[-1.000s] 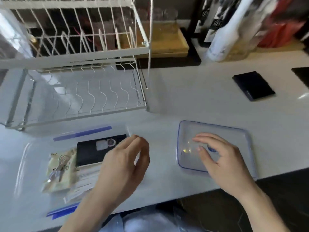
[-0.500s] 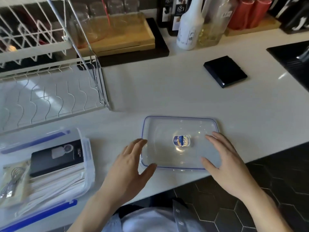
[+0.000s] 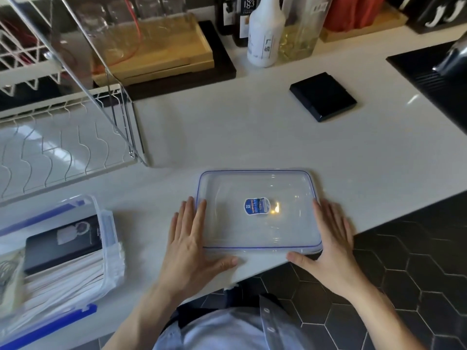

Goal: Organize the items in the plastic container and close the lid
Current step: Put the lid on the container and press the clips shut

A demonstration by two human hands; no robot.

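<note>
A clear plastic lid (image 3: 252,188) with a blue seal line and a small blue sticker lies flat on the white counter near its front edge. My left hand (image 3: 192,246) rests flat against the lid's left side, thumb along the front edge. My right hand (image 3: 331,243) lies flat against the right side, thumb at the front right corner. Both hands have fingers spread and touch the lid's rim. At the far left stands the clear plastic container (image 3: 107,223), uncovered, holding a black box (image 3: 63,246), stacked white papers (image 3: 65,281) and a beige packet (image 3: 10,279).
A white wire dish rack (image 3: 63,147) fills the back left. A black square pad (image 3: 323,96) lies behind the lid to the right. A white spray bottle (image 3: 264,34) and wooden boards (image 3: 156,54) line the back. A black sink area (image 3: 434,79) is at the right.
My left hand left the container and came to the lid's left side. My right hand slid from the lid's top to its right edge. The view swung right.
</note>
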